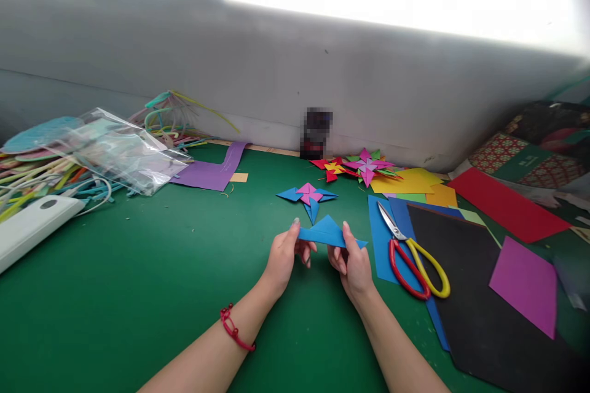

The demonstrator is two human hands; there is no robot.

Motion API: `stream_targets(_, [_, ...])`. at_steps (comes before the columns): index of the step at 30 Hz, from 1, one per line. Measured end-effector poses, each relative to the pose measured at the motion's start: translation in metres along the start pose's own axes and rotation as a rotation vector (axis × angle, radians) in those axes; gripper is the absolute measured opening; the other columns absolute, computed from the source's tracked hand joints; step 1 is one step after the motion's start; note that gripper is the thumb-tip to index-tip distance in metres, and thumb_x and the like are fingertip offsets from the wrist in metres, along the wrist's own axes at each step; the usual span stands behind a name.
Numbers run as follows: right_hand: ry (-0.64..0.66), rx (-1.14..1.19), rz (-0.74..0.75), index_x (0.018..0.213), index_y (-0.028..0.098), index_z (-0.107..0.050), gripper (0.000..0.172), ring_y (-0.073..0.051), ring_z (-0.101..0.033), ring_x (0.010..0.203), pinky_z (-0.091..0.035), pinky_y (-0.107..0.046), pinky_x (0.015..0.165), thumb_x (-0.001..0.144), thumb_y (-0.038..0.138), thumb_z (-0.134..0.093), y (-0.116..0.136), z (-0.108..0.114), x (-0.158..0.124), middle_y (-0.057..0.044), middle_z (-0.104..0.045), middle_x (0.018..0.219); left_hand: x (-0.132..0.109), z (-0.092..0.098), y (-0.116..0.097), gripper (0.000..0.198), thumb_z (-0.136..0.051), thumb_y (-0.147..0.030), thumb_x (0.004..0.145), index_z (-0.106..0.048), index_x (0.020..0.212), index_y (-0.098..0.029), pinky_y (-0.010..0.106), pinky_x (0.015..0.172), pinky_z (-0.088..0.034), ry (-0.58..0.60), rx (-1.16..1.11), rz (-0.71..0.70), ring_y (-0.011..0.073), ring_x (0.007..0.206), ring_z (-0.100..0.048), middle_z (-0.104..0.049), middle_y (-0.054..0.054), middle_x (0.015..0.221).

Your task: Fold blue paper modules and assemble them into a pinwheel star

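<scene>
Between my two hands, just above the green table [184,295], is a folded piece of blue paper [326,231] with a triangular peak on its upper edge. My left hand [288,253] pinches its left end between thumb and fingers. At the right end, my right hand [354,261] grips it the same way, a blue tip sticking out past the thumb. Just beyond the paper lies a folded blue and pink paper star [310,194], apart from both hands. Scissors [410,258] with one red and one yellow handle rest on blue paper to the right, blades slightly apart.
Finished paper stars [366,166] lie by the wall near yellow sheets [405,181]. A black board [483,282] bears a purple square [525,285]; a red sheet [507,204] is behind. Leftward are purple paper [207,175], a plastic bag [133,153] and a white device [37,227].
</scene>
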State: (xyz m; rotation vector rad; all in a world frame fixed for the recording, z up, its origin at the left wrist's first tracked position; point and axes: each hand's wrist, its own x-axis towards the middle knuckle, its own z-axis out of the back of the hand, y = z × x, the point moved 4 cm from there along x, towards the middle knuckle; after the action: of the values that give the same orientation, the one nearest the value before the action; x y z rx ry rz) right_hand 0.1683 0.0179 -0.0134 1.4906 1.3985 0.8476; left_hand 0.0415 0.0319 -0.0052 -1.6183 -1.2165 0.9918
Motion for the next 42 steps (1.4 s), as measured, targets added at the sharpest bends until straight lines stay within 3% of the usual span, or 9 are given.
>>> stream_targets(4, [-0.071, -0.020, 0.022, 0.037, 0.016, -0.046, 0.058, -0.007, -0.033, 0.029, -0.021, -0.024, 0.036, 0.087, 0.045, -0.038, 0.002, 0.004, 0.000, 0.004, -0.033, 0.027, 0.001, 0.004, 0.000, 0.050, -0.037, -0.047, 0.083, -0.058, 0.055, -0.011, 0.023, 0.044, -0.041, -0.054, -0.037, 0.010, 0.0105, 0.038, -0.046, -0.047, 0.000, 0.040])
stream_targets(10, [-0.175, -0.035, 0.100, 0.038, 0.017, -0.039, 0.049, -0.006, -0.028, 0.029, -0.017, -0.023, 0.035, 0.080, 0.037, -0.054, 0.006, 0.010, 0.001, 0.006, -0.030, 0.028, 0.001, 0.003, 0.000, 0.050, -0.036, -0.048, 0.083, -0.058, 0.056, -0.011, 0.023, 0.044, -0.041, -0.045, -0.028, 0.007, 0.0105, 0.038, -0.047, -0.047, 0.000, 0.041])
stream_targets(18, [-0.075, -0.157, 0.096, 0.043, 0.017, -0.042, 0.045, -0.006, -0.030, 0.030, -0.020, -0.023, 0.036, 0.083, 0.038, -0.051, 0.003, 0.007, 0.000, 0.006, -0.035, 0.032, 0.003, -0.001, 0.003, 0.041, -0.042, -0.044, 0.082, -0.058, 0.062, -0.012, 0.023, 0.048, -0.041, 0.080, 0.068, 0.024, 0.0108, 0.042, -0.050, -0.049, -0.001, 0.044])
stream_targets(26, [-0.099, -0.026, 0.048, 0.040, 0.016, -0.042, 0.051, -0.005, -0.029, 0.029, -0.020, -0.022, 0.035, 0.084, 0.041, -0.047, 0.003, 0.008, 0.001, 0.006, -0.032, 0.027, 0.005, 0.005, 0.004, 0.038, -0.043, -0.042, 0.082, -0.056, 0.059, -0.013, 0.023, 0.050, -0.041, 0.021, -0.030, 0.011, 0.0105, 0.043, -0.048, -0.049, -0.001, 0.046])
stream_targets(36, [0.085, 0.279, -0.071, 0.041, 0.016, -0.044, 0.052, -0.004, -0.024, 0.028, -0.015, -0.020, 0.033, 0.085, 0.042, -0.044, 0.004, -0.002, 0.002, 0.007, -0.027, 0.028, 0.004, 0.002, 0.004, 0.039, -0.043, -0.042, 0.082, -0.058, 0.062, -0.013, 0.023, 0.050, -0.041, 0.042, -0.030, 0.011, 0.0099, 0.043, -0.048, -0.048, -0.001, 0.045])
stream_targets(42, [0.151, 0.288, -0.095, 0.043, 0.015, -0.047, 0.050, -0.006, -0.029, 0.031, -0.017, -0.022, 0.036, 0.086, 0.041, -0.044, 0.007, -0.007, 0.000, 0.005, -0.030, 0.030, 0.005, 0.005, 0.001, 0.039, -0.044, -0.043, 0.081, -0.057, 0.059, -0.013, 0.023, 0.050, -0.041, 0.001, -0.053, 0.031, 0.0101, 0.043, -0.048, -0.049, -0.001, 0.046])
